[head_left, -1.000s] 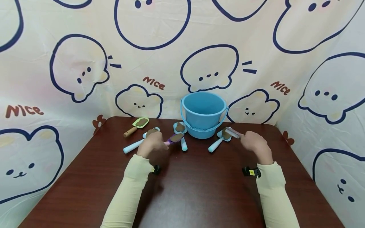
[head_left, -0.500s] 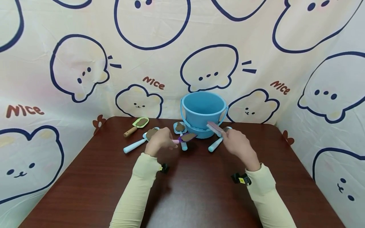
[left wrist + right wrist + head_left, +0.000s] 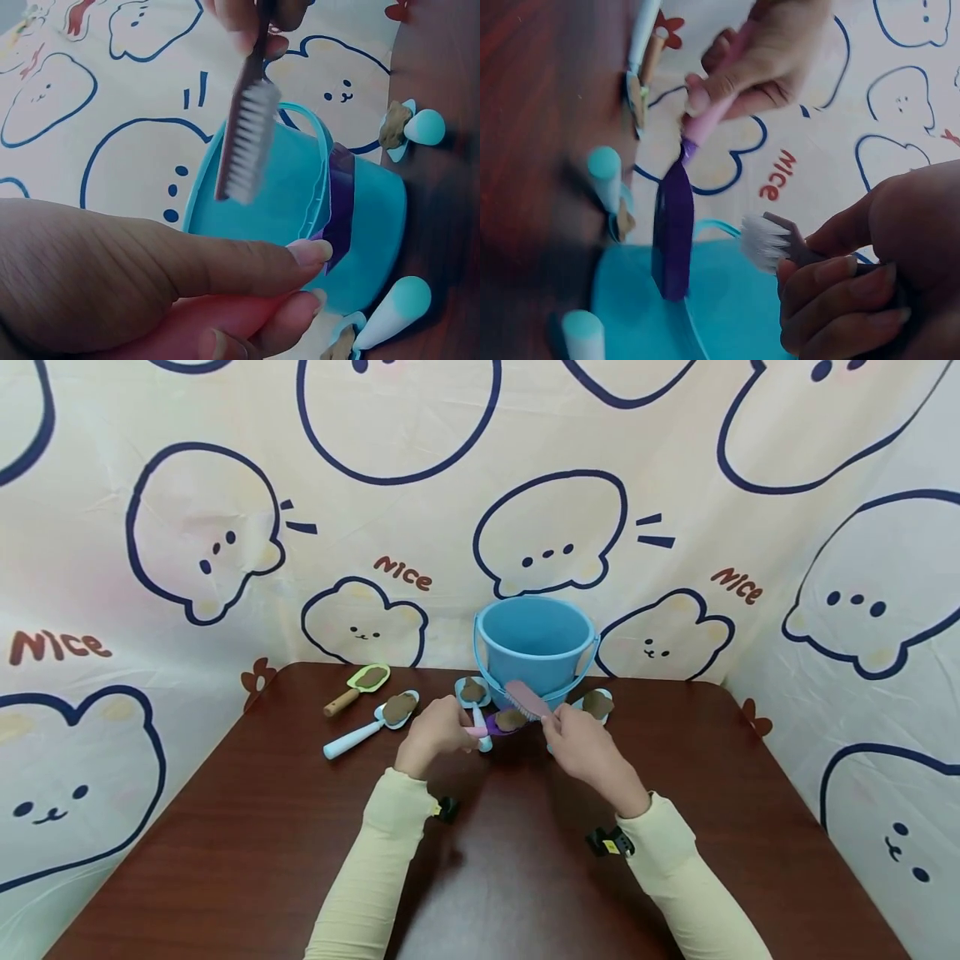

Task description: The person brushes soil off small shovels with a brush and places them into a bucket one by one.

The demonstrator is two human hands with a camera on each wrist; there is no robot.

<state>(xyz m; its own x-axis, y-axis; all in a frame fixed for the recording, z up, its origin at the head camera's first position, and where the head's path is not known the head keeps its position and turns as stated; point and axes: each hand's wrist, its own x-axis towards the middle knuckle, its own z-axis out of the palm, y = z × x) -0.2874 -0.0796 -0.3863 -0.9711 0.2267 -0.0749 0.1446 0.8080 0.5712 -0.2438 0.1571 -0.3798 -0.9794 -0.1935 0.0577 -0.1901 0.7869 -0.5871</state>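
In the head view my left hand (image 3: 435,732) grips the pink handle of a small toy shovel (image 3: 673,232) with a purple blade. Brown sand-like material (image 3: 512,720) lies on that blade. My right hand (image 3: 592,750) holds a brush (image 3: 527,700) with white bristles and a dull pink back, its head just over the loaded blade. Both tools overlap the lower front of a light blue bucket (image 3: 534,631) in the head view. From the left wrist, thumb and fingers close round the pink handle (image 3: 195,326), with the bristles facing the purple blade.
A green shovel (image 3: 371,677) with a wooden handle lies at the back left. Near it is a light blue shovel (image 3: 352,740). Another blue shovel (image 3: 472,691) lies left of the bucket, and one (image 3: 597,703) to its right. All carry brown material.
My left hand has carried the purple shovel rightward, towards the front of the bucket. My right hand has brought the brush left from the right-hand blue shovel to over the purple blade.
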